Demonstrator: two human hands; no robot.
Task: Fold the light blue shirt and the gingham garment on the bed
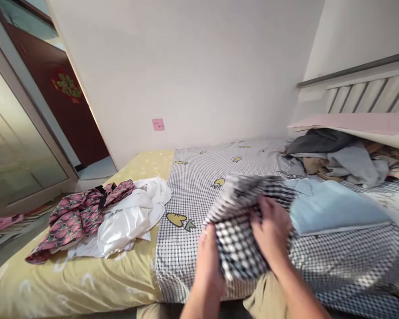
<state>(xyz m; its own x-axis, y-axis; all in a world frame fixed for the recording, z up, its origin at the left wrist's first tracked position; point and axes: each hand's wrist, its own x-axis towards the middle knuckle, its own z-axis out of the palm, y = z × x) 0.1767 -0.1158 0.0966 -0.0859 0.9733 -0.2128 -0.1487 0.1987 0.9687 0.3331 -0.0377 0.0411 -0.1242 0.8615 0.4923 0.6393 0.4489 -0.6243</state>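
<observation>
A folded black-and-white checked garment (239, 243) is held up over the near side of the bed; its exact kind does not show. My left hand (211, 257) grips its left edge, thumb on top. On the right part of the cloth, my right hand (272, 226) is closed with fingers bent over the fabric. The upper part of the garment is blurred by motion. Just right of my right hand, a folded light blue shirt (335, 208) lies flat on the checked bed sheet (193, 190).
On the yellow sheet (136, 283) at left lie a pink patterned garment (76, 212) and white clothing (129, 221). A heap of grey and brown clothes (342, 155) sits at the back right under a pink-topped board (359, 122). A wall (199, 75) borders the bed's far side.
</observation>
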